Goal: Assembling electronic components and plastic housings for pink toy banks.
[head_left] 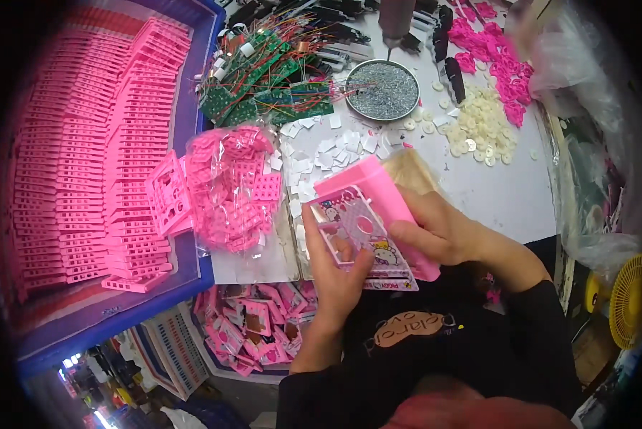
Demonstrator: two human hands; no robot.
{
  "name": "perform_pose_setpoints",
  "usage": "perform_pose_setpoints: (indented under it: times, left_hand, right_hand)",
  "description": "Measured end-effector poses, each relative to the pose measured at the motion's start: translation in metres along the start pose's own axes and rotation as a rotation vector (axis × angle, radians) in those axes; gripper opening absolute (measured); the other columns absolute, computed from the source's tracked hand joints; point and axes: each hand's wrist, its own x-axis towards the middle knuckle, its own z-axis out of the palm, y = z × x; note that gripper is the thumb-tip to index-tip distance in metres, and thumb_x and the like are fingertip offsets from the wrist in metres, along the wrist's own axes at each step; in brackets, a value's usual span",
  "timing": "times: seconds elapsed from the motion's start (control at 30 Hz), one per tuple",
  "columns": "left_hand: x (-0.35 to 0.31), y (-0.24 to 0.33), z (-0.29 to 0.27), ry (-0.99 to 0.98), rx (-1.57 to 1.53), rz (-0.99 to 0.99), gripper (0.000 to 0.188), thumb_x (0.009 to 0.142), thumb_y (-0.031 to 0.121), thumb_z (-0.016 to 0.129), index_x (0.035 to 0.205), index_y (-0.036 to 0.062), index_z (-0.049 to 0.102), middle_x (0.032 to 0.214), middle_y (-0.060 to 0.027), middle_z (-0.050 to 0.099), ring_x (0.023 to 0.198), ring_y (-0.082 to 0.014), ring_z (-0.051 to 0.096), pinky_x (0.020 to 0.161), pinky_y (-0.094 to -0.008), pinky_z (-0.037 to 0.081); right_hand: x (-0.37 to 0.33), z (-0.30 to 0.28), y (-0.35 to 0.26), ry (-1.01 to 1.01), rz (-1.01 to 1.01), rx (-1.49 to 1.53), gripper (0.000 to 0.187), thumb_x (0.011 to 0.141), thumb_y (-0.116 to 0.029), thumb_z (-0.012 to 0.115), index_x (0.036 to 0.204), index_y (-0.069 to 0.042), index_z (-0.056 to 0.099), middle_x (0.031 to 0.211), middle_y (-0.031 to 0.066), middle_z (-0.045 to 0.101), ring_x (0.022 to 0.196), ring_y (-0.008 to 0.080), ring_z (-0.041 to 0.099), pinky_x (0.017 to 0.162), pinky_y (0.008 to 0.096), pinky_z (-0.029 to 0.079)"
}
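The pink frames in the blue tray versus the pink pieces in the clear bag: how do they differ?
The pink frames in the blue tray lie in neat overlapping rows; the pink pieces in the clear bag are jumbled in a heap. The tray's frames lie uncovered; the bag's pieces sit behind plastic film. The tray's lot covers more area. Both are bright pink plastic with cut-out holes.

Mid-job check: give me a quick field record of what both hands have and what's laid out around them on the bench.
left hand: fingers on the pink panel, a flat piece with a cartoon print
right hand: grips the same panel from the right side
left of hands: clear bag of pink parts
far left: blue tray with stacked pink frames
top centre: green circuit boards with wires; round metal dish
top right: pale round discs
below bench: box of printed pink panels
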Motion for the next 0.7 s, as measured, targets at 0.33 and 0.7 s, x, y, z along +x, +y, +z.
perform_pose_setpoints:
  times: [0.33,0.7]
  left_hand:
    - [-0.004,0.007,0.003,-0.008,-0.12,-0.012,0.108,0.08,-0.002,0.072,0.161,0.0002,0.001,0.115,-0.0088,0.056,0.091,-0.012,0.057,0.078,-0.025,0.048]
    - [-0.014,-0.007,-0.003,-0.002,0.202,0.018,0.104,0.083,0.008,0.075,0.159,-0.0056,0.005,0.139,-0.0219,0.043,0.128,-0.0291,0.048,0.101,-0.0384,0.046]
  right_hand:
    - [0.0,0.008,0.012,0.019,-0.014,0.196,0.046,0.106,-0.036,0.05,0.135,-0.001,0.053,0.08,0.0101,0.067,0.069,0.0199,0.066,0.07,0.0337,0.051]
    - [0.006,0.003,-0.006,-0.122,-0.041,-0.186,0.057,0.099,-0.031,0.06,0.144,0.0,0.042,0.096,0.0154,0.07,0.083,0.0234,0.069,0.075,0.0373,0.053]
